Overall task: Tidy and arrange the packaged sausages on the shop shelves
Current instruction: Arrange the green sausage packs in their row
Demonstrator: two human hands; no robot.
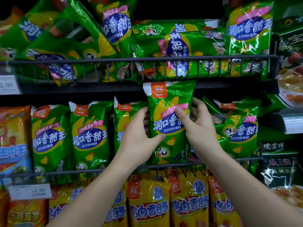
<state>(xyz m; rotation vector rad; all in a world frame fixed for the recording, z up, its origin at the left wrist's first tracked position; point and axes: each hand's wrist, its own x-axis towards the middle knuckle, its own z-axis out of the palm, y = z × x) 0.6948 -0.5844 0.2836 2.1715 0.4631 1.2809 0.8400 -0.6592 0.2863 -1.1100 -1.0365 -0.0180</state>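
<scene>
A green corn-sausage pack (168, 102) stands upright in the middle shelf row, raised above its neighbours so that its top overlaps the shelf above. My left hand (139, 136) grips its lower left edge, thumb on the front. My right hand (198, 126) holds its right edge, thumb pressed on the front and fingers behind. More upright green packs (88, 135) line the same row to the left, and one leaning pack (237, 126) is to the right. On the top shelf, green packs (177, 49) lie jumbled and tilted.
A dark wire rail (114, 60) fronts the top shelf, and another rail (180, 164) fronts the middle one. Yellow sausage packs (149, 202) hang in the bottom row. Price tags (29, 191) sit at the left. Dark green packages (278, 163) fill the right side.
</scene>
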